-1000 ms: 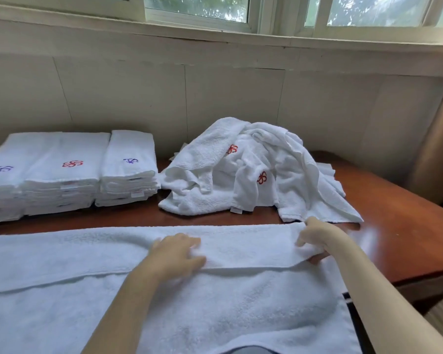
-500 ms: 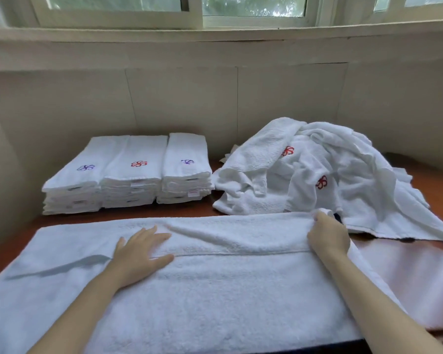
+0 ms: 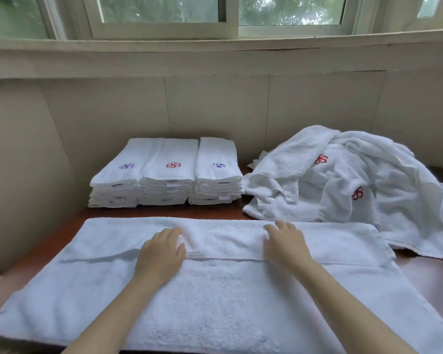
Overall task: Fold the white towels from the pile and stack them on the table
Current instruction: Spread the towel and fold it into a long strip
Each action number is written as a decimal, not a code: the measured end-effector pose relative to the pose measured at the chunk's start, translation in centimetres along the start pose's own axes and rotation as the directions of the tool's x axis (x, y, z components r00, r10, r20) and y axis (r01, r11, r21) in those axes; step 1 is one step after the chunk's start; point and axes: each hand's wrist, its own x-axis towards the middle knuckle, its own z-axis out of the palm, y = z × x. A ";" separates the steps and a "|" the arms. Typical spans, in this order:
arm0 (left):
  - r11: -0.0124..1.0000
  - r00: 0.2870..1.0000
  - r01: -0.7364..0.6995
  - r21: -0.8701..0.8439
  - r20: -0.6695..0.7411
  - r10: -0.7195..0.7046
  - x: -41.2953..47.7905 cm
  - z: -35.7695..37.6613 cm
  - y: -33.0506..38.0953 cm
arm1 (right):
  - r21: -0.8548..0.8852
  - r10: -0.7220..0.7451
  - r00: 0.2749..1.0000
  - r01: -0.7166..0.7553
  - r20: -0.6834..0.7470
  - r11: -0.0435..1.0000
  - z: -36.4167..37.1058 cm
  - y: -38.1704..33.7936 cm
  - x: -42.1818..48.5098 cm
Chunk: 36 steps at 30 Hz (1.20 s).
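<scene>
Hotel linen room, monogrammed towel stacks (image 3: 169, 172), window (image 3: 159, 11)

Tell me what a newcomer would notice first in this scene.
First come the left hand and right hand, lying flat side by side on the folded-over far edge of a big white towel spread across the near part of the table. Behind it, three neat stacks of folded towels sit at the back left. A rumpled pile of white towels with red flower emblems sprawls at the back right.
</scene>
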 end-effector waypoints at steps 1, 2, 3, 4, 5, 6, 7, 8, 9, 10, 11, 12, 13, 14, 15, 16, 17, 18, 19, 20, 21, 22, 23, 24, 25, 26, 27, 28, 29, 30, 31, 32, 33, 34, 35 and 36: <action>0.992 0.990 0.119 0.035 0.072 -0.121 0.1 0.1 -1.3 | 0.058 -0.031 0.990 0.023 0.139 0.998 0.3 -2.1 0.6; 0.979 0.972 0.191 0.074 0.127 -0.199 0.1 -0.2 -2.8 | 0.115 -0.067 0.967 0.039 0.245 0.993 0.6 -4.1 1.1; 0.965 0.953 0.243 0.104 0.159 -0.257 -0.2 -0.6 -4.5 | 0.138 -0.099 0.946 0.058 0.308 0.989 1.2 -5.6 1.1; 0.947 0.933 0.292 0.132 0.176 -0.312 -0.6 -1.2 -6.4 | 0.123 -0.110 0.938 0.073 0.328 0.990 1.9 -6.7 1.0; 0.923 0.907 0.352 0.153 0.189 -0.377 -1.1 -1.9 -8.5 | 0.095 -0.104 0.948 0.079 0.302 0.992 2.8 -7.3 0.9; 0.892 0.873 0.420 0.166 0.194 -0.447 -1.6 -2.6 -10.4 | 0.074 -0.089 0.967 0.073 0.240 0.995 3.7 -7.6 0.6; 0.860 0.841 0.479 0.174 0.191 -0.507 -2.3 -3.2 -12.2 | 0.068 -0.071 0.981 0.060 0.178 0.996 4.2 -7.6 0.3; 0.835 0.818 0.518 0.185 0.178 -0.547 -2.9 -3.7 -13.8 | 0.071 -0.060 0.988 0.050 0.142 0.996 4.5 -7.6 0.2; 0.817 0.803 0.543 0.195 0.163 -0.573 -3.4 -4.2 -14.9 | 0.073 -0.059 0.990 0.050 0.129 0.996 4.7 -7.5 0.3; 0.803 0.791 0.563 0.197 0.154 -0.592 -3.8 -4.5 -15.6 | 0.069 -0.064 0.989 0.055 0.135 0.996 4.7 -7.5 0.5; 0.791 0.779 0.580 0.196 0.151 -0.608 -4.0 -4.7 -15.8 | 0.062 -0.069 0.987 0.061 0.147 0.996 4.6 -7.5 0.6; 0.782 0.771 0.591 0.196 0.147 -0.620 -4.1 -4.8 -15.8 | 0.060 -0.071 0.986 0.063 0.154 0.996 4.5 -7.6 0.6; 0.776 0.767 0.598 0.201 0.139 -0.627 -4.1 -4.9 -15.8 | 0.061 -0.069 0.985 0.060 0.158 0.996 4.5 -7.8 0.6; 0.771 0.765 0.602 0.207 0.128 -0.631 -4.0 -4.9 -15.6 | 0.065 -0.067 0.985 0.057 0.159 0.996 4.4 -8.0 0.6; 0.768 0.764 0.604 0.214 0.119 -0.634 -3.9 -4.9 -15.3 | 0.072 -0.068 0.985 0.058 0.157 0.996 4.2 -8.3 0.5; 0.762 0.761 0.605 0.230 0.112 -0.639 -3.9 -4.9 -15.0 | 0.084 -0.079 0.986 0.067 0.146 0.994 3.9 -8.6 0.5; 0.753 0.756 0.606 0.257 0.108 -0.645 -3.8 -5.0 -14.8 | 0.099 -0.101 0.987 0.088 0.126 0.991 3.7 -8.9 0.6; 0.742 0.751 0.604 0.290 0.102 -0.652 -3.7 -5.1 -14.4 | 0.113 -0.128 0.986 0.117 0.103 0.987 3.6 -9.3 0.7; 0.734 0.752 0.601 0.318 0.087 -0.653 -3.5 -5.3 -14.0 | 0.124 -0.157 0.984 0.146 0.086 0.981 3.5 -9.7 0.8; 0.743 0.769 0.588 0.320 0.065 -0.636 -3.1 -5.4 -13.5 | 0.133 -0.183 0.980 0.172 0.078 0.976 3.6 -10.2 0.8; 0.784 0.808 0.555 0.278 0.046 -0.588 -2.5 -5.4 -12.9 | 0.142 -0.205 0.975 0.192 0.080 0.971 3.7 -10.5 0.9; 0.852 0.862 0.488 0.190 0.046 -0.504 -1.9 -5.3 -12.0 | 0.153 -0.224 0.971 0.209 0.086 0.966 3.8 -10.9 0.9; 0.916 0.915 0.395 0.068 0.064 -0.399 -1.2 -5.1 -10.8 | 0.165 -0.238 0.967 0.220 0.094 0.961 4.0 -11.1 1.1; 0.952 0.950 0.303 -0.050 0.100 -0.297 -0.6 -4.7 -9.4 | 0.172 -0.246 0.964 0.228 0.098 0.958 4.2 -11.2 1.2; 0.962 0.965 0.235 -0.138 0.150 -0.214 -0.1 -4.2 -8.0 | 0.171 -0.251 0.963 0.232 0.098 0.958 4.3 -11.3 1.2; 0.965 0.965 0.199 -0.168 0.205 -0.163 0.5 -3.5 -6.8 | 0.165 -0.253 0.963 0.235 0.095 0.958 4.4 -11.3 1.3; 0.975 0.954 0.185 -0.127 0.263 -0.146 1.1 -2.6 -5.9 | 0.159 -0.253 0.963 0.237 0.092 0.959 4.5 -11.3 1.4; 0.983 0.939 0.179 -0.038 0.306 -0.159 1.6 -1.8 -5.6 | 0.153 -0.254 0.963 0.239 0.088 0.959 4.7 -11.2 1.5; 0.982 0.928 0.184 0.047 0.320 -0.190 2.1 -1.2 -5.9 | 0.147 -0.257 0.963 0.242 0.086 0.959 4.8 -11.2 1.6; 0.974 0.923 0.202 0.106 0.311 -0.225 2.6 -0.9 -6.6 | 0.142 -0.260 0.962 0.247 0.086 0.959 4.9 -11.1 1.6; 0.963 0.919 0.228 0.141 0.296 -0.261 3.1 -0.8 -7.7 | 0.139 -0.264 0.961 0.250 0.088 0.958 5.0 -11.1 1.6; 0.953 0.911 0.258 0.161 0.287 -0.295 3.5 -1.0 -8.9 | 0.137 -0.267 0.959 0.253 0.092 0.958 5.0 -11.0 1.6; 0.940 0.900 0.291 0.176 0.282 -0.331 3.8 -1.3 -10.3 | 0.133 -0.269 0.958 0.255 0.097 0.958 5.1 -11.0 1.6; 0.926 0.886 0.328 0.189 0.278 -0.370 4.1 -1.7 -11.7 | 0.127 -0.271 0.958 0.258 0.099 0.958 5.2 -11.0 1.6; 0.909 0.869 0.366 0.201 0.277 -0.411 4.5 -2.1 -13.1 | 0.120 -0.272 0.957 0.259 0.099 0.958 5.3 -11.1 1.7; 0.892 0.850 0.401 0.208 0.278 -0.447 4.7 -2.5 -14.4 | 0.116 -0.271 0.957 0.260 0.099 0.959 5.3 -11.1 1.7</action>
